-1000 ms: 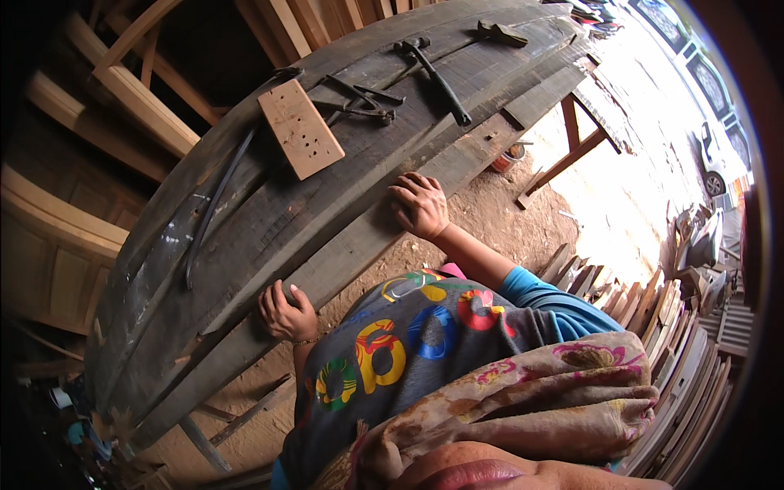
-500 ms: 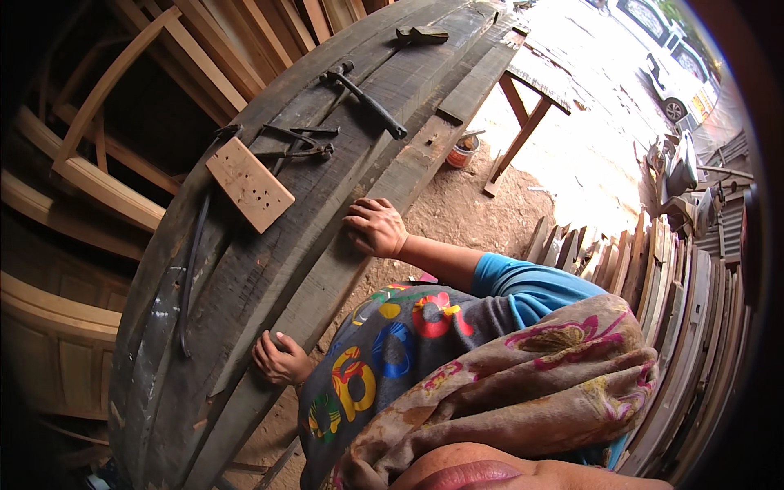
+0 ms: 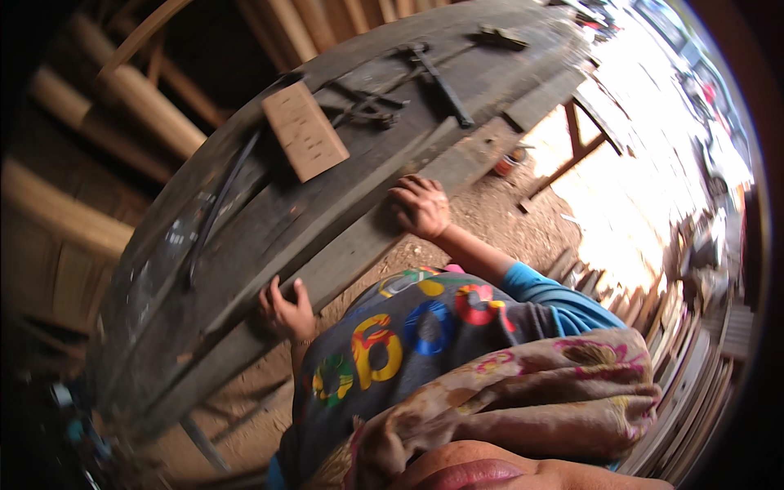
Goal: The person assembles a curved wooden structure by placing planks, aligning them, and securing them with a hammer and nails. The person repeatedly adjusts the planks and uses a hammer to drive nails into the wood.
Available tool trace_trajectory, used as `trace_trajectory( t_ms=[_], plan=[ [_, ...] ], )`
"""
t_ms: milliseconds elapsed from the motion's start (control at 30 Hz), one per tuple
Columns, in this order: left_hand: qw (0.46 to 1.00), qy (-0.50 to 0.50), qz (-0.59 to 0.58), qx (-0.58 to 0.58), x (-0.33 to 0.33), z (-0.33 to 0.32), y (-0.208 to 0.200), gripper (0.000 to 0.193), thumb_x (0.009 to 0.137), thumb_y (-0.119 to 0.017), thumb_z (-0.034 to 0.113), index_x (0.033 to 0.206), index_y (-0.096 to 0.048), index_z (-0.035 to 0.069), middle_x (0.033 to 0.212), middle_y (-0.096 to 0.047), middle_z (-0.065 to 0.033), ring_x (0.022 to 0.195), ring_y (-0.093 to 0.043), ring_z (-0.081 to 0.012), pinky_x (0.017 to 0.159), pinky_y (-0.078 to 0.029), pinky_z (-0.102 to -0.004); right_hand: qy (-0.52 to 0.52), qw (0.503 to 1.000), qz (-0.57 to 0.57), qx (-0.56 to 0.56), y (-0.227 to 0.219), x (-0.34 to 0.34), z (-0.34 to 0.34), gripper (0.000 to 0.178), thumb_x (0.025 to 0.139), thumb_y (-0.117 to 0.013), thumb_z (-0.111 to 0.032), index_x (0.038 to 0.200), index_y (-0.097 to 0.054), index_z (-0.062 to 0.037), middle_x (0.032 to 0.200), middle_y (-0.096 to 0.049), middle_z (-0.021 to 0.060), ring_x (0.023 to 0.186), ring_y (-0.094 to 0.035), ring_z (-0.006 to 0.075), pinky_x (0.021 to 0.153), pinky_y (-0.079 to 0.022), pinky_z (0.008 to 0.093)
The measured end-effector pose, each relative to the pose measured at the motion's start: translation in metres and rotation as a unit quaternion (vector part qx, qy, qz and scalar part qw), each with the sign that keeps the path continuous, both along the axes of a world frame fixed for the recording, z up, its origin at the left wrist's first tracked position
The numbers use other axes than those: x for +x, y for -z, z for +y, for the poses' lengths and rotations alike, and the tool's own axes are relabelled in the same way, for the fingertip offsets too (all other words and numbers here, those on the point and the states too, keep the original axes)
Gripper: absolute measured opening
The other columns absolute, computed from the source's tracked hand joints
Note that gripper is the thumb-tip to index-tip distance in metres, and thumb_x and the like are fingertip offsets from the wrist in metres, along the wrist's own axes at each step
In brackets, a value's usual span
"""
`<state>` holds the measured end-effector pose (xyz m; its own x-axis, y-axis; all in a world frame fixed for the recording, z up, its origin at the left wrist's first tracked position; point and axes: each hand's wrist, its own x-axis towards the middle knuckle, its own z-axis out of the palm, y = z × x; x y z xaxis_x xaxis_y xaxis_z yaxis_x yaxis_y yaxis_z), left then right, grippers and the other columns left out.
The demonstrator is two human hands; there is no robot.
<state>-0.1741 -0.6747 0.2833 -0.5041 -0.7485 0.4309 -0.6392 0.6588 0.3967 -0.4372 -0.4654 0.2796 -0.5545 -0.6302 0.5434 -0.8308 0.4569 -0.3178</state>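
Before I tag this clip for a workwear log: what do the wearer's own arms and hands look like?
The right hand and left hand are both ungloved. A bright blue fabric sleeve covers the upper right arm, leaving the right forearm bare. Blur hides whether anything circles the left wrist.

Front plank (image 3: 347, 255) free between left hand (image 3: 287, 314), right hand (image 3: 422, 209); block (image 3: 305, 131), pincers (image 3: 384, 118), hammer (image 3: 443, 89) obstruct beyond.

Plank (image 3: 347, 245) partly hidden under hands (image 3: 423, 206) (image 3: 287, 312), pincers (image 3: 382, 119) blurred
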Motion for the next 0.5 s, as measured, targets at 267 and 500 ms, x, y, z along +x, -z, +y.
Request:
trace_trajectory(
  t_ms=[267, 500],
  plan=[
    [0.989, 0.091, 0.052, -0.103, -0.075, -0.096, -0.061, 0.053, 0.084, -0.065, 0.030, 0.128, -0.049, 0.004, 0.126, -0.047, -0.0240, 0.118, -0.043, -0.0436, 0.100, -0.034, -0.0530, 0.020, 0.999, 0.041, -0.005, 0.005, 0.000, 0.000, 0.032, 0.076, -0.063, -0.025, 0.106, -0.065, -0.0127, 0.113, -0.063, 0.0083, 0.114, -0.054, 0.0288, 0.093, -0.040, 0.0435],
    [0.987, 0.094, -0.114, -0.056, -0.178, -0.244, -0.026, 0.038, 0.083, -0.067, 0.035, 0.107, -0.062, 0.006, 0.115, -0.057, -0.0201, 0.114, -0.050, -0.0383, 0.098, -0.041, -0.0453, -0.006, 1.000, 0.025, -0.004, -0.001, 0.002, -0.008, 0.035, 0.073, -0.067, -0.022, 0.107, -0.064, -0.0126, 0.114, -0.062, 0.0081, 0.115, -0.053, 0.0287, 0.093, -0.040, 0.0436]
  ],
)
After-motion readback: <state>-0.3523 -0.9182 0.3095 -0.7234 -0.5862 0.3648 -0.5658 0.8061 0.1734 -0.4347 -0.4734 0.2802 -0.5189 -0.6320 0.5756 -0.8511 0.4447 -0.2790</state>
